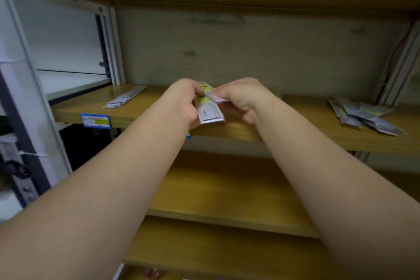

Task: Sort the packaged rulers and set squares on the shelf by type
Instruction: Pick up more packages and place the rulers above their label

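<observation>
— Packaged rulers, white card-backed with a yellow-green band (pixel 208 107): where are they?
— Nearest the camera, held in both hands over the front edge of the light brown wooden shelf (pixel 295 125). The left hand (pixel 184 100) is closed around the long packet from the left side, fingers curled over its upper part. The right hand (pixel 241 98) is closed too, pinching a smaller pale packet end (pixel 219 98) that lies across the top of the first one.
— Are the packets resting on the shelf?
— I cannot tell; the lower end sits just at the shelf edge, but contact is hidden by blur.
— What else lies on that shelf?
— Further back on the left, a small stack of flat, long grey-white packaged rulers (pixel 125 98), lying at an angle, well apart from the hands. On the right, a loose heap of grey triangular packaged set squares (pixel 363 115) with yellow-green labels, overlapping each other.
— Anything on the shelf front?
— A blue-framed price label (pixel 95 120), under the left stack.
— And behind?
— A plain pale back panel (pixel 250 52), and another wooden board above it.
</observation>
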A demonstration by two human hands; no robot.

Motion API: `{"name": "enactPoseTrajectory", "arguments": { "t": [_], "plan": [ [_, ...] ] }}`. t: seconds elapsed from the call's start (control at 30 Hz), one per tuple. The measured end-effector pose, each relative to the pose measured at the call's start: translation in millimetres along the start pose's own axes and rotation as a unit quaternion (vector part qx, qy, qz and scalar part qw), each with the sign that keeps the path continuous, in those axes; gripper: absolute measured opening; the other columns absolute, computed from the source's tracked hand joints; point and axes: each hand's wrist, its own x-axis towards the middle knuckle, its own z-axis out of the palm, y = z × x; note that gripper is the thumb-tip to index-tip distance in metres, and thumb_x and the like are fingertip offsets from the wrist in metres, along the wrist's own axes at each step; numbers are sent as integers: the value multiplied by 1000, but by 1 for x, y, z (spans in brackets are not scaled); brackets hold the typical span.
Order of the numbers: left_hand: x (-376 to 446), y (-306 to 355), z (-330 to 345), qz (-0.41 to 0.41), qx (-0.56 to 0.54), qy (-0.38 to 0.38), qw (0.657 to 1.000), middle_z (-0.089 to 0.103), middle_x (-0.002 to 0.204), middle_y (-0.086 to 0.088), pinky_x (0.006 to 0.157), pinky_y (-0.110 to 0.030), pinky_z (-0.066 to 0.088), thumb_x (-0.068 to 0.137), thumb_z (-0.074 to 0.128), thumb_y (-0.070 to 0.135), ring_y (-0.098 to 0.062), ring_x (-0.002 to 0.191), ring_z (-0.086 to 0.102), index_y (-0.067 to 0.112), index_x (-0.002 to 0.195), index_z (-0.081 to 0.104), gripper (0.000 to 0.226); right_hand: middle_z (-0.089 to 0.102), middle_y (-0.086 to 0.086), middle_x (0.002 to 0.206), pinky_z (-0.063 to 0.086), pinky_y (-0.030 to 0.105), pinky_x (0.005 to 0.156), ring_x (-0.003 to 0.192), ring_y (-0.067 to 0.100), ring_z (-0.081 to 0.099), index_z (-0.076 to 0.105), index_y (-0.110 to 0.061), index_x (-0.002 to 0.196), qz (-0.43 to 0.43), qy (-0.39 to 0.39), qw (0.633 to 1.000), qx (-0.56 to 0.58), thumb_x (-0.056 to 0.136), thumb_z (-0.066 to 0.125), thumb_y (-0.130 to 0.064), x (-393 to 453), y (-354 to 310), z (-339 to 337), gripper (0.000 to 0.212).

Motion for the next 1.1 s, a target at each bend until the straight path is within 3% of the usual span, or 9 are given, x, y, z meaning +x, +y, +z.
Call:
{"name": "enactPoseTrajectory", "arguments": {
  "t": [0.1, 0.2, 0.33, 0.5, 0.6, 0.7, 0.77, 0.93, 1.1],
  "plan": [
    [-1, 5, -12, -2, 22, 0, 1000, 61, 90, -22, 61, -49, 50, 101, 33, -4, -34, 73, 64, -5, 106, 47, 15, 74, 20, 88, 63, 43, 78, 75, 29, 74, 73, 1, 89, 9, 16, 999, 26, 80, 77, -1, 5, 0, 9, 10],
    [5, 14, -31, 1, 26, 3, 1000, 63, 89, -16, 66, -45, 54, 102, 34, -3, -24, 73, 64, -1, 104, 51, 17, 72, 13, 83, 60, 26, 55, 62, 18, 69, 73, 0, 91, 4, 58, 996, 67, 81, 77, -2, 14, -2, 14, 11],
    [13, 29, -61, 4, 23, 3, 1000, 63, 90, -10, 60, -37, 52, 102, 35, -3, -18, 73, 63, 4, 94, 52, 20, 72, 12, 87, 60, 27, 58, 65, 18, 69, 73, -1, 97, -6, 126, 989, 72, 80, 80, -6, 28, -1, 15, 19],
    [24, 44, -95, 11, 32, -4, 999, 67, 102, -11, 62, -36, 53, 101, 38, -3, -19, 78, 66, 4, 113, 53, 20, 70, 12, 83, 51, 18, 41, 44, 12, 63, 71, -2, 93, 9, 177, 983, 47, 81, 78, -8, 42, 4, 25, 15],
    [30, 48, -109, 9, 33, -2, 999, 67, 98, -11, 63, -37, 53, 101, 39, -3, -19, 78, 67, 4, 121, 52, 25, 68, 14, 86, 55, 22, 46, 46, 14, 64, 68, -3, 92, 19, 193, 980, 54, 80, 76, -2, 49, 10, 36, 15],
    [35, 50, -119, 1, 31, -6, 999, 67, 108, -11, 73, -38, 55, 102, 41, -2, -20, 89, 67, 6, 118, 49, 19, 68, 20, 100, 55, 23, 44, 59, 21, 69, 65, 1, 97, 24, 196, 977, 86, 81, 74, 5, 56, 14, 51, 19],
    [37, 51, -123, -2, 25, -15, 1000, 65, 112, -12, 81, -40, 54, 102, 40, -2, -22, 96, 65, 7, 115, 47, 17, 69, 18, 97, 53, 21, 42, 52, 19, 69, 64, 2, 101, 36, 203, 976, 76, 82, 72, 4, 61, 16, 60, 20],
    [47, 51, -127, -9, 26, -17, 999, 68, 111, -12, 68, -39, 56, 101, 43, -2, -21, 92, 68, 7, 121, 47, 22, 60, 4, 53, 42, 17, 36, 26, 10, 48, 64, -8, 83, 96, 216, 959, -157, 84, 62, -11, 61, 11, 71, 3],
    [50, 53, -124, -11, 42, -20, 999, 68, 107, -12, 67, -38, 55, 101, 43, -2, -21, 87, 68, 4, 96, 52, 12, 67, 8, 73, 50, 32, 61, 66, 24, 65, 64, -8, 76, 58, 163, 909, -380, 82, 62, -19, 51, 4, 74, 12]
  ]
}}
